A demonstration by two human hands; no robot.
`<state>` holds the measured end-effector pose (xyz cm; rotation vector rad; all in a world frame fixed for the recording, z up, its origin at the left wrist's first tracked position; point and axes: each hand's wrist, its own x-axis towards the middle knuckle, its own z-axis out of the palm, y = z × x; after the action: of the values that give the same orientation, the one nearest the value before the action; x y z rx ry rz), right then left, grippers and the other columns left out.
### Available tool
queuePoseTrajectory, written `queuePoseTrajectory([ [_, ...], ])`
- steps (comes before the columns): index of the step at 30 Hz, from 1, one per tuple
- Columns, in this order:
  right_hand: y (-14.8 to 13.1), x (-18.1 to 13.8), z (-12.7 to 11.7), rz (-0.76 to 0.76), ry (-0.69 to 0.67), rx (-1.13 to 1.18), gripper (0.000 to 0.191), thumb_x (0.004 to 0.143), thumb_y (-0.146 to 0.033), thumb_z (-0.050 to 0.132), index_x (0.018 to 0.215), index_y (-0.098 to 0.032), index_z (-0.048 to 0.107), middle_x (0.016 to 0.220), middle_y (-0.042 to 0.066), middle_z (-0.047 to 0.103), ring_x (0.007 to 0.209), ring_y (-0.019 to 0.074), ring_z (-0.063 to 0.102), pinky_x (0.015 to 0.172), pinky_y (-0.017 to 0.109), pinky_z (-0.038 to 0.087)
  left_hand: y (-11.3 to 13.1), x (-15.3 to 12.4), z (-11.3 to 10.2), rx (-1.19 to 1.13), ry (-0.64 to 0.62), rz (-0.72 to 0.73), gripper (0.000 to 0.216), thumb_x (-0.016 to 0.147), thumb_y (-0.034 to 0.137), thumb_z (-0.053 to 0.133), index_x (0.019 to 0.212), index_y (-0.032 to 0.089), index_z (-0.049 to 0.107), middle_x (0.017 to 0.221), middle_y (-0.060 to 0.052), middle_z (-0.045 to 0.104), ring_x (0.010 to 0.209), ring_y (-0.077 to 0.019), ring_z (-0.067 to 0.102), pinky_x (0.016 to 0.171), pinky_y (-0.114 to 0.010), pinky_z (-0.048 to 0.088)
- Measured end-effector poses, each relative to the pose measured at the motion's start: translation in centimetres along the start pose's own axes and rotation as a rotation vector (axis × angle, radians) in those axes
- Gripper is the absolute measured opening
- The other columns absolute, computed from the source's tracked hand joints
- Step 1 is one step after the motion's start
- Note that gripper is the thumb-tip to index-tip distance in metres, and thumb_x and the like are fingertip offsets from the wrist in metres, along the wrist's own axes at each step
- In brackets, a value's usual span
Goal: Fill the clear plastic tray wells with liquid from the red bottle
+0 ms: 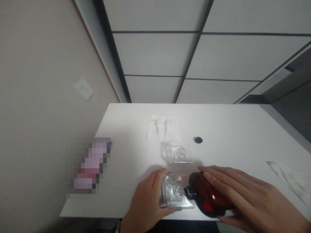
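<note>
Head view: a dark red bottle (206,200) lies tipped nearly on its side under the right hand's (255,197) fingers, glossy and see-through, with a bright glint and round shoulders.
Bottle neck (190,193): dark and ridged, out ahead of the right fingers, pointing at the round mouth of a clear container (178,197); whether the two touch, I cannot tell.
Clear container: square, shiny and colourless with silvery reflections, standing between the left hand's (147,197) fingers and thumb.
Right fingers: stretched together along the bottle's upper side, the thumb below, gripping it.
Left fingers: curled round the container's far left corner, the thumb along its near edge, pinching it between them.
Second container (181,154): clear and square with a round mouth, just beyond the left fingertips.
Black cap (198,140): small and round, beyond the right fingertips.
White pieces (157,127): two, side by side on a white sheet (150,133), farther out past the second container.
White cloth (291,179): crumpled, to the right of the right fingers.
Pixelated object (89,168): pinkish, well left of the left fingers.
Tabletop (128,139): white, under all of these.
</note>
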<state>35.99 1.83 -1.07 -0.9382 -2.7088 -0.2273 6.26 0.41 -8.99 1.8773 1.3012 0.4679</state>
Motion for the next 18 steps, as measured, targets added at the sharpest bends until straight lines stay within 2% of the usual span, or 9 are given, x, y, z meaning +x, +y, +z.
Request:
queuePoseTrajectory([
  [7, -0.02, 0.1, -0.13, -0.014, 0.013, -0.025, 0.046, 0.117, -0.032, 0.032, 0.144, -0.011, 0.063, 0.127, 0.012, 0.081, 0.111, 0.026, 0.077, 0.082, 0.036, 0.065, 0.07, -0.05, -0.03, 0.012, 0.009, -0.001, 0.093, 0.066, 0.034, 0.106, 0.144, 0.023, 0.056, 0.14, -0.014, 0.073, 0.127, -0.039, 0.071, 0.108, -0.056, 0.059],
  [13, 0.0, 0.11, -0.36, -0.006, 0.002, -0.012, 0.055, 0.117, -0.034, 0.031, 0.166, -0.012, 0.041, 0.129, 0.014, 0.081, 0.108, 0.0273, 0.078, 0.081, 0.038, 0.066, -0.18, -0.25, 0.16, 0.006, 0.031, 0.008, 0.085, 0.073, 0.039, 0.1, 0.145, 0.027, 0.057, 0.14, -0.013, 0.073, 0.127, -0.0392, 0.072, 0.108, -0.056, 0.059],
  [15, 0.04, 0.18, -0.45, -0.009, -0.004, -0.014, 0.054, 0.117, -0.034, 0.032, 0.165, -0.013, 0.043, 0.129, 0.013, 0.081, 0.108, 0.0274, 0.079, 0.08, 0.038, 0.066, -0.2, -0.24, 0.24, 0.014, 0.026, 0.001, 0.086, 0.072, 0.04, 0.101, 0.145, 0.027, 0.057, 0.14, -0.013, 0.073, 0.126, -0.0393, 0.072, 0.107, -0.055, 0.06],
  [18, 0.07, 0.3, -0.58, -0.012, 0.008, -0.017, 0.049, 0.117, -0.033, 0.034, 0.157, -0.013, 0.054, 0.128, 0.012, 0.081, 0.109, 0.0268, 0.078, 0.081, 0.036, 0.065, -0.14, -0.18, 0.26, 0.024, 0.022, -0.001, 0.09, 0.069, 0.039, 0.104, 0.144, 0.026, 0.057, 0.14, -0.013, 0.073, 0.126, -0.0392, 0.072, 0.107, -0.055, 0.06],
])
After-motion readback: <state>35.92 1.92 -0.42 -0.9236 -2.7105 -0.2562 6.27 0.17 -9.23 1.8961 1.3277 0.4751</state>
